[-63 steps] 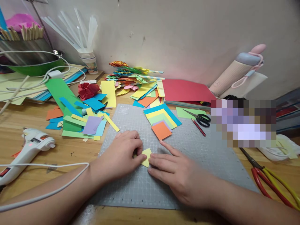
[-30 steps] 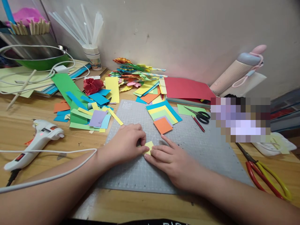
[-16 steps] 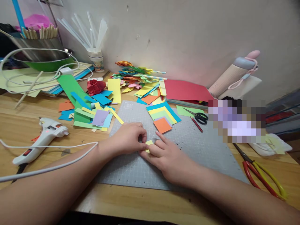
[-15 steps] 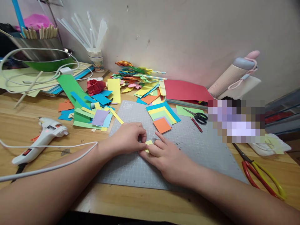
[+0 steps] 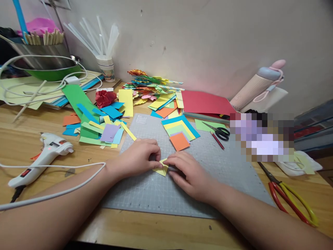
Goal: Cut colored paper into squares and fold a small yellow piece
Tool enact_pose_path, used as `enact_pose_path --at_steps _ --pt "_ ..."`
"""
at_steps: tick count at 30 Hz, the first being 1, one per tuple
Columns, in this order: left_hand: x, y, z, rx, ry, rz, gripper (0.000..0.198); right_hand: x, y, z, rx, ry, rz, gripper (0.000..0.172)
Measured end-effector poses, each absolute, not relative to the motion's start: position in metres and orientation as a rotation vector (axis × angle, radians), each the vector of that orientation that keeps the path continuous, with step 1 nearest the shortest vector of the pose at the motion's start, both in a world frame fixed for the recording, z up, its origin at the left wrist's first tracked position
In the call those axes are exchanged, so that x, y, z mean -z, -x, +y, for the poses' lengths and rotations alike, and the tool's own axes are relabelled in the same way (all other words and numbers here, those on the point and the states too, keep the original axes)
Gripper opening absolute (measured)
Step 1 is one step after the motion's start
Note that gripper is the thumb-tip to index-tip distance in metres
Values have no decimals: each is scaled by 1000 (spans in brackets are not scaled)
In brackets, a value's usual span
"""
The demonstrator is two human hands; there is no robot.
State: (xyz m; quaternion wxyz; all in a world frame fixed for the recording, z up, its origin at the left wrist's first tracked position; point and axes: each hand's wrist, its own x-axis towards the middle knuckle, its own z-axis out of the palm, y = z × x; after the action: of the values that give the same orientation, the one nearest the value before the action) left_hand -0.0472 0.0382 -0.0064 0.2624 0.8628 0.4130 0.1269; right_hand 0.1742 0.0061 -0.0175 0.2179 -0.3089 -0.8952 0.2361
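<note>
A small folded yellow paper piece lies on the grey cutting mat. My left hand is curled and pinches its left side. From the right, my right hand pinches the paper's top corner with curled fingers. Much of the paper is hidden under both hands. Just beyond my hands a stack of coloured paper squares, orange on top, rests on the mat.
A white glue gun with its cord lies left on the wooden table. Loose paper scraps pile up behind it. Black scissors, a red pencil and red-yellow shears lie to the right. Red card and a bottle sit by the wall.
My right hand's fingers went from lying flat on the yellow paper to curling and pinching its corner. The paper now shows a pointed fold. The view shifted slightly.
</note>
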Motion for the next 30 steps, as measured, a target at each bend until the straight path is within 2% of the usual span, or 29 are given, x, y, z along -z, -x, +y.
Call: enact_pose_path --at_steps 4,10,15,20,24,30 --pt "-1 50 36 -267 -2358 983 21 16 -170 5 -696 907 -2527 22" --pt "-8 42 24 -238 -2513 940 10 16 -169 -1 -829 1049 -2427 9" --pt "-16 39 11 -80 -2706 831 19 16 -166 -1 -928 1160 -2326 14" --pt "-15 41 -4 36 -2803 921 14 12 -164 0 -985 1203 -2296 16" --pt "-14 42 -10 115 -2764 995 24 7 -165 3 -1046 1197 -2309 16" --pt "-20 42 -13 207 -2770 984 27 7 -162 2 -973 1234 -2337 17"
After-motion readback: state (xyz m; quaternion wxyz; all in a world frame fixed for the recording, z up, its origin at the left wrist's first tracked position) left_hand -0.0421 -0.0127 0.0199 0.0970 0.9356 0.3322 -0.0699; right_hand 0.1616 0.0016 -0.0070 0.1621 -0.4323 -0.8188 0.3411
